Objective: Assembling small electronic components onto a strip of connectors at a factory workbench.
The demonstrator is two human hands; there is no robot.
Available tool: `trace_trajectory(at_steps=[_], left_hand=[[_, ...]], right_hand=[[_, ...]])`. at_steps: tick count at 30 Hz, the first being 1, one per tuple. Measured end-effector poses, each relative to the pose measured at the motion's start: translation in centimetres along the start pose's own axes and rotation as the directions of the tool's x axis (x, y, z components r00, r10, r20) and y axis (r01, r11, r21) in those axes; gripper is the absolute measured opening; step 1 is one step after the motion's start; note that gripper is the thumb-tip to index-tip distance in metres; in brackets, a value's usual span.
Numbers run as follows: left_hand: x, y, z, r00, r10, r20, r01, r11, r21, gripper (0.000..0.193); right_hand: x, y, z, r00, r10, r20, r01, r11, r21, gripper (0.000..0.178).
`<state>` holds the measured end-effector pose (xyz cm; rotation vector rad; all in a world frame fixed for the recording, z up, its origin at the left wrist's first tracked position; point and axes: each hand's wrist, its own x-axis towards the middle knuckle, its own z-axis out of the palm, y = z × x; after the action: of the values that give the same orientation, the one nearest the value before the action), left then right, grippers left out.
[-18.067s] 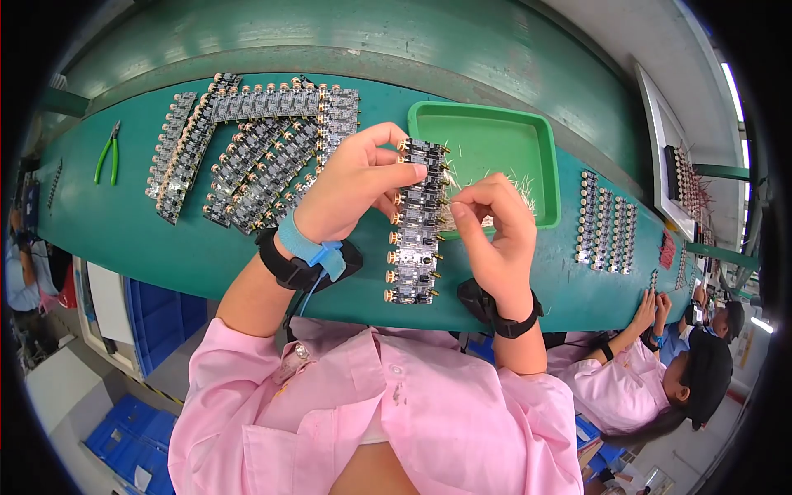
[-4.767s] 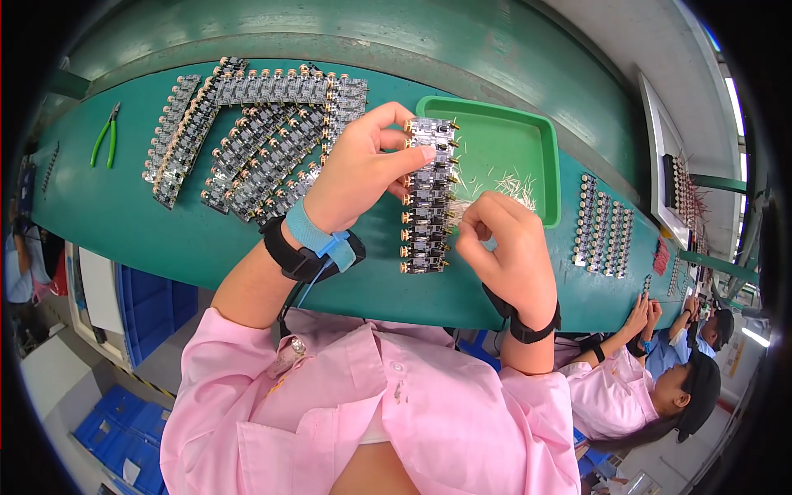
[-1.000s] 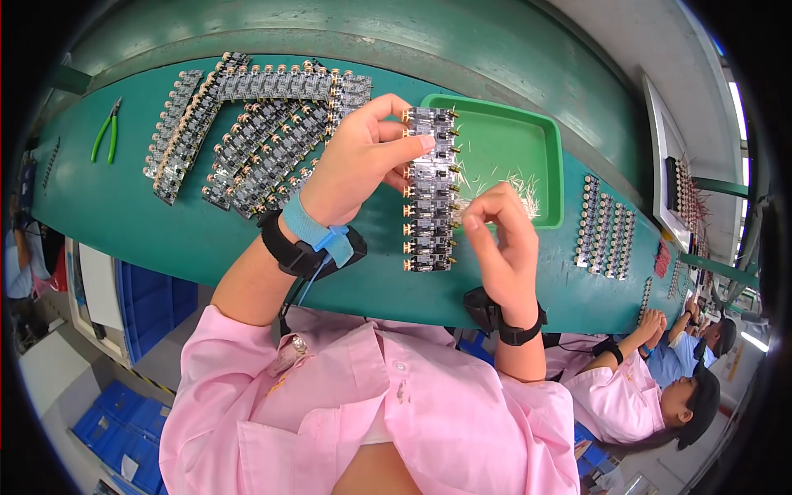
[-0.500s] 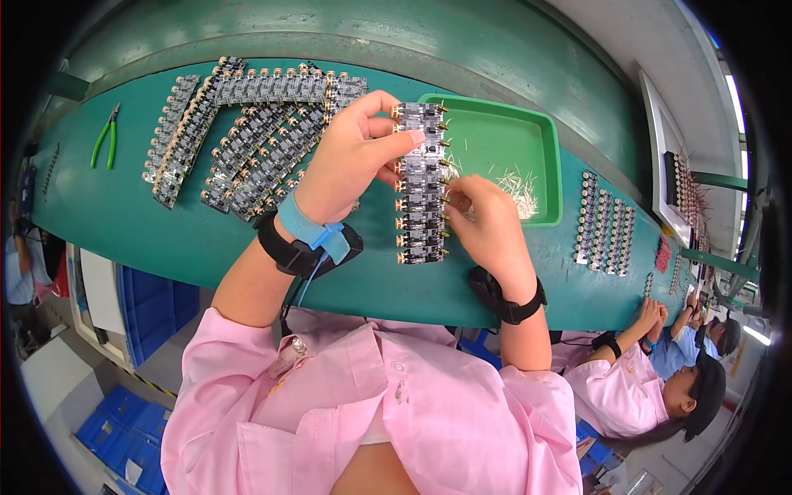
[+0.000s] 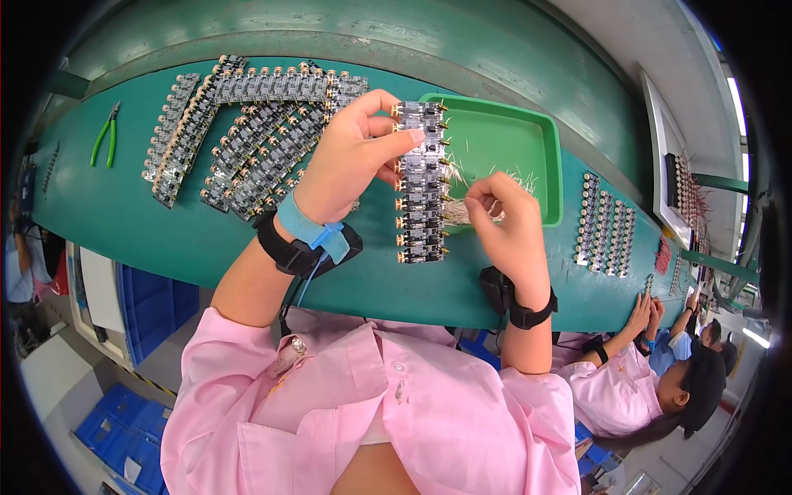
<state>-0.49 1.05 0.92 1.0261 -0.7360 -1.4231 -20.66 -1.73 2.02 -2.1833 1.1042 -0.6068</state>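
My left hand (image 5: 351, 148) grips the upper part of a long strip of small circuit boards (image 5: 422, 186), thumb on its face. The strip stands upright in view, with brass-coloured parts along its right edge. Just right of it, my right hand (image 5: 507, 219) hovers over the near side of a green tray (image 5: 503, 115). Its fingers are curled in with the thumb and fingertip together. Whatever they pinch is too small to make out. Thin white sticks or short wires (image 5: 464, 205) lie loose in the tray, partly hidden behind the right hand.
More circuit board strips (image 5: 264, 148) lie piled on the green table (image 5: 330, 285) at the left, beside green-handled pliers (image 5: 105, 136). Several further strips (image 5: 605, 223) lie in a row right of the tray. A co-worker in pink (image 5: 615, 384) works farther along the table.
My right hand has moved away from the strip's right edge, rightward and over the tray. My left hand and the strip have stayed almost still.
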Motion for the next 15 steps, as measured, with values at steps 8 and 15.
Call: trace_trajectory(at_steps=[8,15], left_hand=[[-0.1,0.0,-0.1,1.000,-0.015,0.021,0.014,1.000,0.018,0.015],[0.0,-0.2,0.0,0.999,0.008,0.033,-0.007,1.000,-0.028,0.019]], right_hand=[[-1.1,-2.7,-1.2,0.990,-0.133,-0.056,0.138,0.987,0.087,0.010],[-1.3,-3.1,-0.7,0.953,-0.299,-0.053,0.302,0.950,0.072,0.016]])
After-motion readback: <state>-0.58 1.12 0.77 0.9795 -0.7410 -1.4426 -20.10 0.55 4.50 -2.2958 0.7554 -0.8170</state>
